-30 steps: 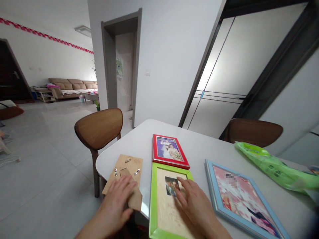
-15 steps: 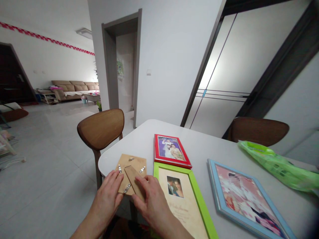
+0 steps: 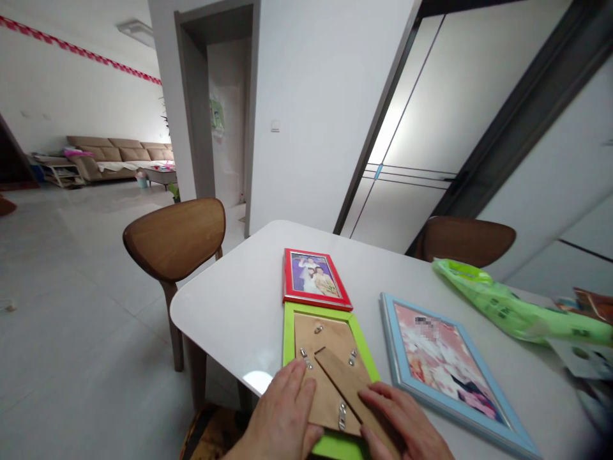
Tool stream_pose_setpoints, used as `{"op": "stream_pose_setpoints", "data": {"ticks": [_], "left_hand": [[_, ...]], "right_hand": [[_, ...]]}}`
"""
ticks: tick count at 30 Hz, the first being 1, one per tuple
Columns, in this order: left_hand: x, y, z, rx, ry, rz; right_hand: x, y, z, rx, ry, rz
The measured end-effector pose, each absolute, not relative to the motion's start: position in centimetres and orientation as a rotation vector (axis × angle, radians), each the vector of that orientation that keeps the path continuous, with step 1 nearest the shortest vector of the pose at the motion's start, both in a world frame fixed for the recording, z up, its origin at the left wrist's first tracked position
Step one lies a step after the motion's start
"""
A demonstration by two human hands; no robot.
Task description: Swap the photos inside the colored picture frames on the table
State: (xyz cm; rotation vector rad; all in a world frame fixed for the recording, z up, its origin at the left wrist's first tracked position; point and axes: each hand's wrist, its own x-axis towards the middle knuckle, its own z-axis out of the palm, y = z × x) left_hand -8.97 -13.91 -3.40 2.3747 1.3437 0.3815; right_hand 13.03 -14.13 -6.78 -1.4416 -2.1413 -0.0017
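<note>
Both my hands hold a brown frame backing board [image 3: 330, 401] directly over the green picture frame [image 3: 289, 329]. The board has metal clips and a slanted easel leg [image 3: 348, 386] on its upper face. My left hand [image 3: 282, 402] grips the left edge, fingers flat on top and thumb at the near side. With its fingers over the leg, my right hand [image 3: 402, 421] closes round the lower right part. The board covers the photo inside the green frame; whether it touches the bottom of the frame, I cannot tell.
A red-framed photo [image 3: 315, 275] lies just beyond the green frame. To the right are a blue-framed photo [image 3: 445, 364] and a green plastic bag [image 3: 512, 310] on the white table [image 3: 230, 306]. Wooden chairs stand at the left [image 3: 179, 236] and far right [image 3: 467, 241].
Both hands have carried the backing board from the table's left edge rightward, over the green frame. The view has also turned slightly to the right.
</note>
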Motion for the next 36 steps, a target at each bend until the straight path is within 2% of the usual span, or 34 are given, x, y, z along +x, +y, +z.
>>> {"op": "stream_pose_setpoints", "data": {"ticks": [7,19,36], "left_hand": [[-9.6,-13.6,-3.4,2.347,1.351,0.349],[-9.7,-13.5,-3.0,2.354,1.201,0.215],[-9.8,-13.9,-3.7,2.361,1.244,0.28]], "right_hand": [[12.5,-13.4,-8.1,-1.432,-2.193,-0.041],[11.1,-9.9,-5.5,-1.697,-2.235,-0.132],[11.0,-10.0,-5.2,-1.671,-2.194,-0.025]]}}
